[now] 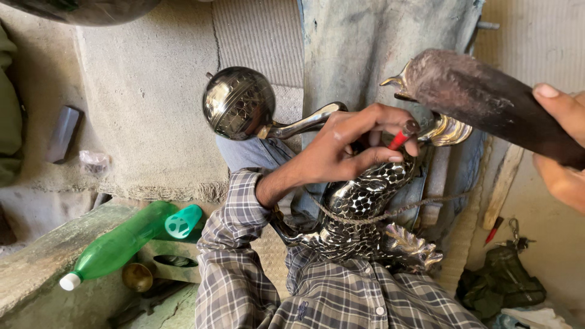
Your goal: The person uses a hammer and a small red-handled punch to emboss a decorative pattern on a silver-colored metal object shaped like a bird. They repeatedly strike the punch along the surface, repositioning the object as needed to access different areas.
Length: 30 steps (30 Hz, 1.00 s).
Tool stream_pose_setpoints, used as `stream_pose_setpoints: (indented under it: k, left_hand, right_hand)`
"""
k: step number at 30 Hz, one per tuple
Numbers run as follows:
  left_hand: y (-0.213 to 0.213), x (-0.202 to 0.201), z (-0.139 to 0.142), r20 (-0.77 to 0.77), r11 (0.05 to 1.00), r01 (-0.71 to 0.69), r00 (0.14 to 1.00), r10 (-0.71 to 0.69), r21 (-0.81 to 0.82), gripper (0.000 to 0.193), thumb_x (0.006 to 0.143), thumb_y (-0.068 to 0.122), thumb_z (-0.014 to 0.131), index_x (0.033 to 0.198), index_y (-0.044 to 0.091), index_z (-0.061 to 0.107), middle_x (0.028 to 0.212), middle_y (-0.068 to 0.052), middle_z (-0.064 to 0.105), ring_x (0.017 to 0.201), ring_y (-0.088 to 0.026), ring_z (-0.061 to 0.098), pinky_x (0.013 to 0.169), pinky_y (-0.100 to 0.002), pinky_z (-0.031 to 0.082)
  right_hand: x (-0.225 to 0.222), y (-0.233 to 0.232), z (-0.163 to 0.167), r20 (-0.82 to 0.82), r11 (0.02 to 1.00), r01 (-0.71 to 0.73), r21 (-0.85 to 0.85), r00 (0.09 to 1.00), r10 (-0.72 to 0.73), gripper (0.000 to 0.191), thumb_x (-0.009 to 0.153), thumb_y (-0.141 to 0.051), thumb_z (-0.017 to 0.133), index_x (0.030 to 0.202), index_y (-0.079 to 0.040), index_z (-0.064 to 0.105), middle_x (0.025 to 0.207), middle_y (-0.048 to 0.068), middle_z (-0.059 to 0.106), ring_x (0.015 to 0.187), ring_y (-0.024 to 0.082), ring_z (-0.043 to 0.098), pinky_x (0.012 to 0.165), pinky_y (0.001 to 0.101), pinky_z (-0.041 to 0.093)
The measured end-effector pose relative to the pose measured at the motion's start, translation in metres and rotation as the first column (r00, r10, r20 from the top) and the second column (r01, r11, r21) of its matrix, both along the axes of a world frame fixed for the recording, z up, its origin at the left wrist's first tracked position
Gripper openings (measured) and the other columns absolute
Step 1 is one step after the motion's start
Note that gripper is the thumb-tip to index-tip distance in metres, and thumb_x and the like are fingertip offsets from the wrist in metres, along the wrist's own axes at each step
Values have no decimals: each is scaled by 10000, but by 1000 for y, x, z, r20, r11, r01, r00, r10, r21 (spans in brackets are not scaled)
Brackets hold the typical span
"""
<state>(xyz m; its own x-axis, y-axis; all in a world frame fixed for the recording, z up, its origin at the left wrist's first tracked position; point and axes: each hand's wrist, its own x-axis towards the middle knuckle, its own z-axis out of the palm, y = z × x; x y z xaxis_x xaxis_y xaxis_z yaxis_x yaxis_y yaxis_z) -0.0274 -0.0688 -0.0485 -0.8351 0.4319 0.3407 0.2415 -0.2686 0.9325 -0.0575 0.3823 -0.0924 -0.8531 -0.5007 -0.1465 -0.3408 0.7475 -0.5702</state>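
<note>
My left hand [350, 146] pinches a red-tipped engraving tool [402, 135] against a shiny engraved metal figure [365, 207] that rests in my lap. A thin cord [390, 213] runs across the figure. At the right edge, my right hand [563, 146] grips a dark wooden mallet [481, 97], raised just above the tool's head. A round engraved metal ball on a curved polished arm [239, 102] sticks out behind my left hand. The checked sleeve covers my left forearm.
A green plastic bottle [119, 244] lies on a concrete ledge at the lower left, beside a green cup [183, 220] and a small brass piece [137, 277]. A dark bar [63, 134] lies on the beige mat. A dark green cloth [503, 283] and keys lie at the lower right.
</note>
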Motion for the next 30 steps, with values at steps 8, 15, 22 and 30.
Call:
stream_pose_setpoints:
  k: [8, 15, 22, 30]
  left_hand:
    - [-2, 9, -11, -110, 999, -33, 993, 30, -25, 479, 1028, 21, 742, 1447, 138, 542, 1306, -31, 732, 1012, -111, 782, 612, -195, 632]
    - [-6, 14, -17, -133, 996, -43, 991, 33, -76, 478, 1060, 27, 731, 1478, 161, 541, 1290, 0, 723, 911, -80, 792, 594, -190, 609]
    - [-9, 19, -35, -118, 993, -70, 991, 60, -90, 480, 1064, 53, 724, 1488, 163, 529, 1279, -29, 730, 716, -68, 761, 581, -202, 606]
    - [-7, 19, -47, -157, 985, -112, 983, 91, -129, 432, 1013, 63, 764, 1402, 153, 596, 1069, 10, 759, 640, -39, 706, 516, -210, 565]
  right_hand:
    - [19, -24, 25, -15, 1000, 23, 13, 1000, -22, 170, 983, -95, 656, 1113, -50, 556, 822, 88, 588, 680, 144, 555, 627, 300, 485]
    - [33, -45, 33, -12, 1000, 21, 20, 1000, -21, 201, 965, -49, 667, 1133, -52, 558, 829, 89, 591, 686, 146, 557, 634, 306, 489]
    - [28, -64, 32, -29, 1000, -10, 22, 1000, 10, 244, 947, -2, 678, 1154, -53, 560, 836, 90, 594, 692, 149, 560, 641, 311, 492]
    - [24, -69, 33, -25, 999, -26, 29, 999, 27, 301, 926, 51, 691, 1177, -55, 562, 845, 92, 597, 698, 153, 562, 648, 318, 495]
